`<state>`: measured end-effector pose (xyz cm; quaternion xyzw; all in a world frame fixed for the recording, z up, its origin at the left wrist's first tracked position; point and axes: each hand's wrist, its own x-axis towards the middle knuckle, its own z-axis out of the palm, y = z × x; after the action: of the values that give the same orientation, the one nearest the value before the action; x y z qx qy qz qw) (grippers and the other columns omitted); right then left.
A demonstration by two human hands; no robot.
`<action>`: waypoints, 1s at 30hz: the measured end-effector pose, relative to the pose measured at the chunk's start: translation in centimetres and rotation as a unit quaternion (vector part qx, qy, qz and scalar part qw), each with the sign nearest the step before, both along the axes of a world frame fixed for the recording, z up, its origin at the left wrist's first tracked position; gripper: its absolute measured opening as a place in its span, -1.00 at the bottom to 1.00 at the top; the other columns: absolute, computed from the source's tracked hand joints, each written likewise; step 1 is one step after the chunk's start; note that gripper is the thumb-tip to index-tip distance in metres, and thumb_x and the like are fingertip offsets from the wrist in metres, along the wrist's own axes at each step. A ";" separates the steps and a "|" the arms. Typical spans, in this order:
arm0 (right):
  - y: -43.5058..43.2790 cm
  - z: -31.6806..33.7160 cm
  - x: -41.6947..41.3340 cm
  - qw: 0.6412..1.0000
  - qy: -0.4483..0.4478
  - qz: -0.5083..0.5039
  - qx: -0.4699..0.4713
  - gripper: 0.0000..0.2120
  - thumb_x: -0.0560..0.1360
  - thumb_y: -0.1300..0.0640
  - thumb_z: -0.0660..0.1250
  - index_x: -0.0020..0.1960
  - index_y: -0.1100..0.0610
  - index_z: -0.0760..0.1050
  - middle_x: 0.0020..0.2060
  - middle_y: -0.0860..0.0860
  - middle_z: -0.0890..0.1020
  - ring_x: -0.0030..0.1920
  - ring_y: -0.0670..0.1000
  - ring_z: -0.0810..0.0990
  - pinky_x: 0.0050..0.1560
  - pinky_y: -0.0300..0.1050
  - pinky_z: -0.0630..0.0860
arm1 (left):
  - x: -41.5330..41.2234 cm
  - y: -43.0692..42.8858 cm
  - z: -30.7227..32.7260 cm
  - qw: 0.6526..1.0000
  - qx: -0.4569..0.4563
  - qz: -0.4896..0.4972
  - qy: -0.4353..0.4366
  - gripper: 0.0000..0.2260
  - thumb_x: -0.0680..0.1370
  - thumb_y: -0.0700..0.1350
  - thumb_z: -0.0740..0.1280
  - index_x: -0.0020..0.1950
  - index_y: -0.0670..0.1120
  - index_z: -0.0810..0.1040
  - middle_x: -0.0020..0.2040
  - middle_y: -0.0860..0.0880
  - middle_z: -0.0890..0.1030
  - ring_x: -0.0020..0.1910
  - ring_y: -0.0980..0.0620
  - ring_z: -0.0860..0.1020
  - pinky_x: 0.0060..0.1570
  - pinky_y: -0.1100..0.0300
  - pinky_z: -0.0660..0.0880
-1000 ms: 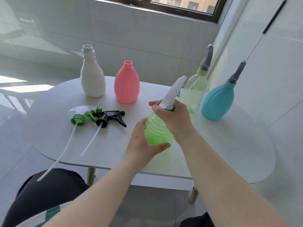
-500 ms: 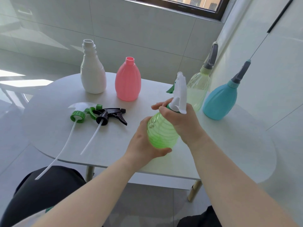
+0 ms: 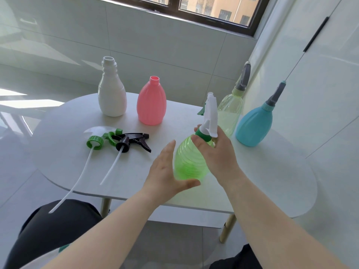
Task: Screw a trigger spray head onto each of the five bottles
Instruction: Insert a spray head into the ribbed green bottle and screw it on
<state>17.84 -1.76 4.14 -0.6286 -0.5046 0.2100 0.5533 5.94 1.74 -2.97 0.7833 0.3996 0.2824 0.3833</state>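
Near the front edge of the tabletop (image 3: pixel 262 181), a little right of its middle, the bright green bottle (image 3: pixel 189 162) stands between the two hands. It already carries a white trigger head (image 3: pixel 210 115) with a green collar (image 3: pixel 203 135). The left hand (image 3: pixel 168 171) is open, the palm turned to the bottle's side and the thumb under its lower curve; whether the palm touches the plastic or is just beside it, I cannot tell. The right hand (image 3: pixel 218 154) has loose, spread fingers at the collar and the shoulder of the bottle, and it does not look clamped around anything.

The bottle seems empty and thin-walled, so I judge it light, easy to tip and a little soft when squeezed. Its ribs should give the palm some friction. The good place to hold is the belly with one hand and the ribbed collar with the other, not the long trigger, which would act as a lever.

The white bottle (image 3: pixel 111 94) and the pink bottle (image 3: pixel 151 102) stand open near the back edge. Two loose heads, a green-collared head (image 3: pixel 96 141) and a black head (image 3: pixel 132 141), lie toward the left edge with their dip tubes pointing to the front edge. The pale green bottle (image 3: pixel 230 111) and the blue bottle (image 3: pixel 254 125) at the right side have grey heads. The right hand hides the collar's thread, so how tight it sits is not visible.
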 end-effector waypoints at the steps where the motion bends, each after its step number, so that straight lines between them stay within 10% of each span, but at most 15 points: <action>1: 0.3 0.4 0.4 1.000 -0.001 -0.010 0.001 -0.82 0.40 0.17 0.35 -0.09 -0.05 0.40 -0.22 -0.21 0.51 -0.23 -0.39 0.47 -0.23 -0.63 0.31 | -0.5 0.2 0.0 0.999 0.032 -0.005 0.025 -0.08 0.27 0.16 0.43 0.45 0.01 -0.04 0.49 0.06 0.06 0.44 0.13 0.02 0.33 0.31 -0.09; 10: 7.0 3.3 3.7 0.996 0.020 -0.085 -0.028 -0.79 0.45 0.12 0.30 0.06 0.09 0.39 -0.08 -0.01 0.46 -0.06 -0.02 0.42 -0.10 -0.25 0.33 | -2.1 1.4 -1.2 0.956 0.137 -0.028 0.259 -0.48 0.53 0.16 0.05 0.43 0.01 0.05 0.50 0.04 0.03 0.47 0.09 -0.07 0.40 0.16 -0.21; 30: 13.2 0.6 5.6 0.992 -0.028 -0.074 -0.095 -0.57 0.48 0.07 0.25 0.28 0.14 0.23 0.08 -0.02 0.37 0.05 -0.04 0.33 0.07 -0.23 0.23 | -2.1 1.5 -1.9 0.958 0.141 -0.007 0.250 -0.50 0.53 0.17 0.00 0.43 0.05 0.02 0.51 0.09 -0.04 0.46 0.16 -0.16 0.33 0.22 -0.34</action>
<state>23.43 11.46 4.78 -0.7195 -0.4500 0.1976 0.4907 3.87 3.29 -4.84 0.8780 0.4330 0.1286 0.1585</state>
